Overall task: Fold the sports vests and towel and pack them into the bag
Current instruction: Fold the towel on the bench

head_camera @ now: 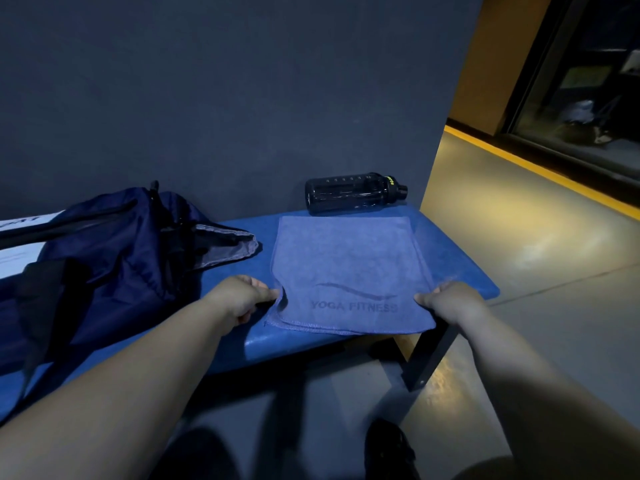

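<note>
Both of my hands pinch the near corners of the towel (349, 271), left hand (239, 297) at its left edge and right hand (450, 301) at its right (the printed end), its long axis running away toward the far bottle (353, 194).

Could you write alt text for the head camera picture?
Two bare hands, left hand and right hand, grip the near edges of a folded blue towel on a blue bench, between a navy bag and a dark water bottle.
</note>
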Available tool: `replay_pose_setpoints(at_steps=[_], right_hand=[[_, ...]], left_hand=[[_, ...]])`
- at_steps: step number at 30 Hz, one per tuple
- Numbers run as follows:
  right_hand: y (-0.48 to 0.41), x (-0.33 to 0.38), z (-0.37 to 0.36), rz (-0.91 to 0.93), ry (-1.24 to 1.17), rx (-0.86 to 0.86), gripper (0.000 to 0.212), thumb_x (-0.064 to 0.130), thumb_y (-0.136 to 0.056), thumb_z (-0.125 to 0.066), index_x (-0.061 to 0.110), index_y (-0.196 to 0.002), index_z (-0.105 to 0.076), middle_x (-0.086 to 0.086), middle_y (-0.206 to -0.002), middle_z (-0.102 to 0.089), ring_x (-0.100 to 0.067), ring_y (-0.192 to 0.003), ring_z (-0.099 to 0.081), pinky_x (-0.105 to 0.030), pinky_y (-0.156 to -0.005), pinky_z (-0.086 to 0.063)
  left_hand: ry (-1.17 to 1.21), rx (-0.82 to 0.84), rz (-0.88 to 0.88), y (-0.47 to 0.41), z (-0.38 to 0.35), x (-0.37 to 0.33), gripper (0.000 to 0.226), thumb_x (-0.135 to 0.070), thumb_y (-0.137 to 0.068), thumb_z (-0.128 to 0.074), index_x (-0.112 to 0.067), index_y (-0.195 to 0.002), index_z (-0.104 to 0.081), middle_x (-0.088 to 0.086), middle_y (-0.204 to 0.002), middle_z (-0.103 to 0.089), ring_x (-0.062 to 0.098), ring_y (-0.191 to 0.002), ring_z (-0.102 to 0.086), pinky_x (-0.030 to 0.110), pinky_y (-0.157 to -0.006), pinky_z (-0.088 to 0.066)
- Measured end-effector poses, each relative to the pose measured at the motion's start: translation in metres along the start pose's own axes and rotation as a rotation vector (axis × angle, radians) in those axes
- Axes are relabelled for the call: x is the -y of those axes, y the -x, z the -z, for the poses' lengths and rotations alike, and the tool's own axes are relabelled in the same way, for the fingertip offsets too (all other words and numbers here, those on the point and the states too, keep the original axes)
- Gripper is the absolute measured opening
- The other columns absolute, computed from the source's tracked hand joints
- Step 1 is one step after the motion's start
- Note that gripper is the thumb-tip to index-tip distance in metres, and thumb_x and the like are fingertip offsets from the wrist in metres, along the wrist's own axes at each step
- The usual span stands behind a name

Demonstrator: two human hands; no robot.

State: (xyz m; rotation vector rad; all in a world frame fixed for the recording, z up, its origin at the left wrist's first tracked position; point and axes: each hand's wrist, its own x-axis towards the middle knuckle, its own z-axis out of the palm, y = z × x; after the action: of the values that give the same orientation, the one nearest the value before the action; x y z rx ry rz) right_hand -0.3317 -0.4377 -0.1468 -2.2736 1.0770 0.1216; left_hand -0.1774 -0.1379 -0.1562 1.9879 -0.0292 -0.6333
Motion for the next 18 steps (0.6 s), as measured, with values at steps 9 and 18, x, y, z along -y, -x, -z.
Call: replay_pose_setpoints(at_steps=[9,18], right_hand=[[-0.010,-0.007,-0.004,0.001,0.029,-0.060,0.028,0.038,-0.094,-0.054,0.011,-0.085,-0.053,-0.005,-0.090,-0.056,-0.025,-0.088,-0.054,-0.033,-0.077,-0.044],[-0.016,-0.016,0.001,-0.041,-0.043,-0.099,0.023,0.025,-0.096,-0.048,0.005,-0.087,-0.056,-0.015,-0.088,-0.063,-0.035,-0.090,-0.063,-0.032,-0.066,-0.041]], left_hand=[[-0.034,-0.021,0.024,-0.002,0.000,-0.002,0.025,-0.015,-0.080,-0.079,-0.012,-0.087,-0.055,0.008,-0.067,-0.047,0.017,-0.056,-0.036,0.024,-0.046,-0.031],[0.027,-0.003,0.018,0.002,0.003,0.002,0.034,-0.010,-0.083,-0.075,-0.015,-0.074,-0.043,0.005,-0.064,-0.041,0.016,-0.055,-0.031,0.024,-0.045,-0.026]])
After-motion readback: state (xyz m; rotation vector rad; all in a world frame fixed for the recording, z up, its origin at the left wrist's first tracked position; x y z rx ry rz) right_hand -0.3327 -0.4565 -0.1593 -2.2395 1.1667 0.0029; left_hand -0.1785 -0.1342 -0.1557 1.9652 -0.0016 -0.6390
